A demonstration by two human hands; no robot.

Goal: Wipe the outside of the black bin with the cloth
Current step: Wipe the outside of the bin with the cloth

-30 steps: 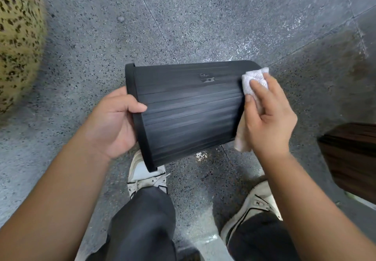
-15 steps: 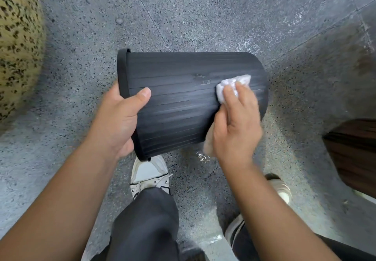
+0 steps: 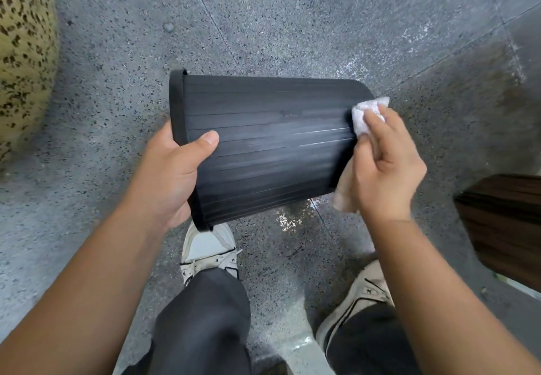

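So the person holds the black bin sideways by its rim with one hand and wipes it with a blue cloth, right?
Not quite: the cloth is white, not blue, as the head view shows. The left hand does grip the sideways black bin at its rim while the right hand wipes.

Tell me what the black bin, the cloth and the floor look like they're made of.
Black bin: likely moulded plastic, matte, with lengthwise ribs and a rolled rim; faint pale streaks mark the wall.
Cloth: white, crumpled, with a dimpled texture; could be thin fabric or a paper wipe.
Floor: grey speckled stone, probably terrazzo or granite, with thin joint lines and a glossy patch below the bin.
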